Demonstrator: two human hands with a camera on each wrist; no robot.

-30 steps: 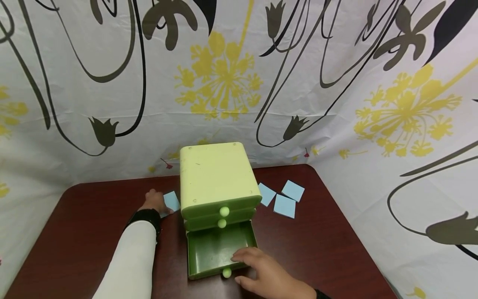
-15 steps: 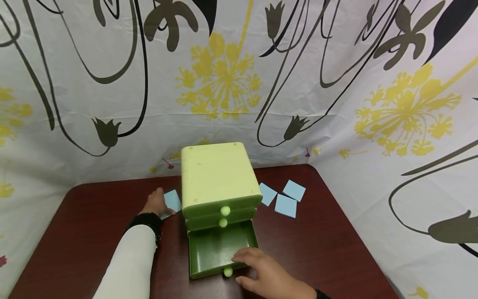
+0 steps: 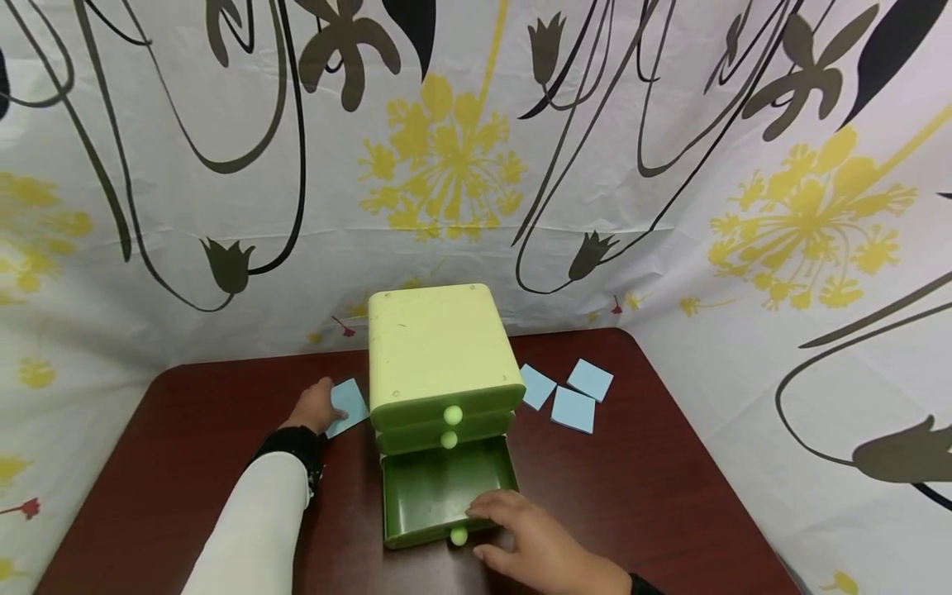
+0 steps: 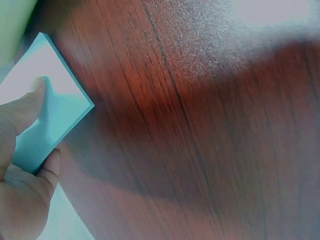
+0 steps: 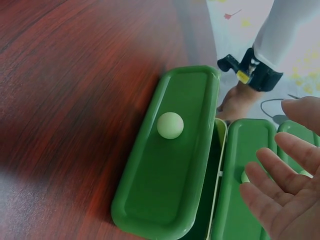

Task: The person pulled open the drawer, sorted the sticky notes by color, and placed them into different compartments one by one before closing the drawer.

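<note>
My left hand [image 3: 315,407] is at the left of a green chest of small drawers [image 3: 446,347]. It pinches a light blue sticky note pad [image 4: 57,112], thumb on top and a finger under the edge. Another pale blue pad [image 4: 65,220] shows below that hand in the left wrist view. The chest's bottom drawer [image 3: 446,487] is pulled out and nothing lies inside. Over its front right corner hovers my right hand [image 3: 539,537], fingers relaxed and holding nothing. A pale round knob [image 5: 170,125] sits on the drawer's front.
Several light blue pads lie right of the chest, among them a near one [image 3: 573,409] and a far one [image 3: 591,379]. The two upper drawers are closed. Everything stands on a dark red-brown table [image 3: 632,463], with a patterned cloth [image 3: 312,190] behind and at the sides.
The head view has shifted slightly, so the chest appears further right. My left fingers have drawn in at the pad's left edge. The right hand stays nearly where it was by the drawer.
</note>
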